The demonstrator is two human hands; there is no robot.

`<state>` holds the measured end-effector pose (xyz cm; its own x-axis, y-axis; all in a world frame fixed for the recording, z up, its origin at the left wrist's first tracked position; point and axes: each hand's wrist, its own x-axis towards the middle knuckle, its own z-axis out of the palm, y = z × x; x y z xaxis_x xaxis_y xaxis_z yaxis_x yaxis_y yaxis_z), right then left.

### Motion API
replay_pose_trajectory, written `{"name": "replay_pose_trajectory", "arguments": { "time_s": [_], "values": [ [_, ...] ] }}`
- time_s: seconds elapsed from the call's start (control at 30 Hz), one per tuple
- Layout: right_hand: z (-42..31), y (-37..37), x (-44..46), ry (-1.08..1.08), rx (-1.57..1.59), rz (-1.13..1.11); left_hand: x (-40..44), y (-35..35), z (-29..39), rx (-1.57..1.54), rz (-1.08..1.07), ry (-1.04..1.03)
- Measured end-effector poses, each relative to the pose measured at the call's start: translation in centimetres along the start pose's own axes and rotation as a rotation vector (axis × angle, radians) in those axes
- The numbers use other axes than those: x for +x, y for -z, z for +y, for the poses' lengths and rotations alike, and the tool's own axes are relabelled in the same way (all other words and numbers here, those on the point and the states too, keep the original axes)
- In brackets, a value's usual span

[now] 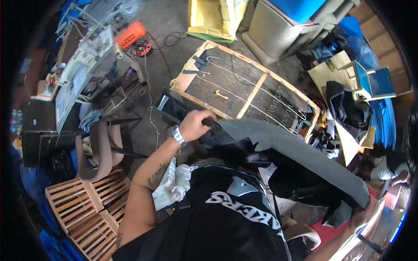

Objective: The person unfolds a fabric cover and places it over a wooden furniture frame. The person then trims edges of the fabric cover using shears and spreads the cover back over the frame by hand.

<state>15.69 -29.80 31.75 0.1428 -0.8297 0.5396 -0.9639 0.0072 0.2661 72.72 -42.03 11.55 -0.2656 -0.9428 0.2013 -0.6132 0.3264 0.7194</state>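
Stretching across the body beside the sprung wooden frame (pixel 253 95), the grey-and-black cover (pixel 305 158) could snag its loose folds on the bare springs (pixel 285 118) if swung sideways. The left hand (pixel 196 125) curls closed on its dark end; a weak right-hand (pixel 365 214) hold (its closure I can't tell) could let the far end drop.

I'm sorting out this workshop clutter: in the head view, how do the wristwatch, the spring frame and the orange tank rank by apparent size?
Largest to smallest:
1. Spring frame
2. Orange tank
3. Wristwatch
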Motion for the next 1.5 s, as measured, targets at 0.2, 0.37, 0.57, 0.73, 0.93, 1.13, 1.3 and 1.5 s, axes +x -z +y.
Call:
{"name": "replay_pose_trajectory", "arguments": {
  "time_s": [0.2, 0.37, 0.57, 0.73, 0.93, 1.13, 1.3, 1.5],
  "values": [
    [1.4, -14.5, -21.5, -0.878, 0.557, 0.116, -4.4, -0.7, 1.4, 0.063, -0.213, -0.033],
    [-1.1, -2.7, -12.3, -0.438, 0.109, 0.034, -4.8, 2.2, -0.4, 0.224, -0.256, 0.057],
    [11.8, 1.9, -7.2, 0.015, -0.087, 0.114, 3.4, 8.1, 3.2, 0.508, 0.08, -0.171],
    [15.1, -10.3, 1.2, -0.056, -0.005, -0.258, 14.0, 8.1, -4.5, 0.56, -0.062, 0.102],
    [16.8, -17.2, 12.7, -0.123, 0.002, -0.186, 27.1, 13.9, -4.1, 0.78, 0.293, -0.055],
    [18.9, -12.2, 17.5, -0.11, 0.062, -0.053, 28.5, 24.8, 0.4, 0.925, 0.487, -0.21],
    [15.1, -13.8, 11.1, 0.078, 0.149, -0.105, 21.4, 25.1, -5.5, 1.013, 0.333, -0.327],
    [4.7, -24.3, -2.9, -0.105, 0.218, -0.55, 10.9, 12.8, -13.9, 1.089, -0.096, 0.017]
  ]
}}
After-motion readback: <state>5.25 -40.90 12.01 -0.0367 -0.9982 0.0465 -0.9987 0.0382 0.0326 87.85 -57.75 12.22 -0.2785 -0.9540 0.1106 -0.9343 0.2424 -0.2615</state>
